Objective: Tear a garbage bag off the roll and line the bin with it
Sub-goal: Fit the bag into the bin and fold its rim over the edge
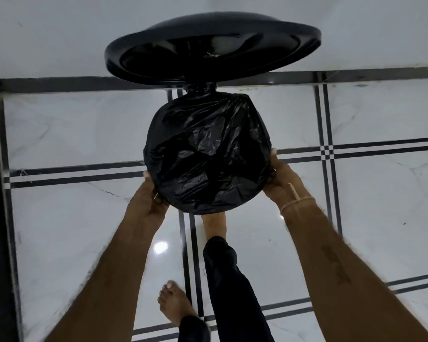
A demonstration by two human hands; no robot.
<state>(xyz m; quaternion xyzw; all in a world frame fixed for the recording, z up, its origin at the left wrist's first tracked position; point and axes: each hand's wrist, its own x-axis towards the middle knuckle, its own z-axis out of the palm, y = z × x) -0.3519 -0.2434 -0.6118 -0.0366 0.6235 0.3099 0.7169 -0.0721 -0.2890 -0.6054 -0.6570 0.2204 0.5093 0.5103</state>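
Step in hand: lining. Tearing off looks done, and no roll is in view.

Garbage bag (208, 154) lies over the mouth of the bin (199, 89). Black film is stretched across the opening and turned down all round, with a slack hollow in the middle. The bin body is hidden under it; only the rear hinge block shows. Bin lid (213, 45) stands raised behind.

Left hand (151, 193) clasps the near-left rim, thumb up along the film and fingers tucked under the turned-down edge. Right hand (279, 180) does the same at the near-right. Both grips are narrow, closed on bag and rim together.

One foot (213, 224) reaches under the front of the bin, probably on a pedal, though none can be seen. Other foot (174, 304) is flat on the tiled floor (356, 114).

Judgement: task is near its end. Next move calls for drawing the overhang down evenly, then pressing the slack centre into the bin so the film sits against the walls. Go gently: thin film may tear at the rim
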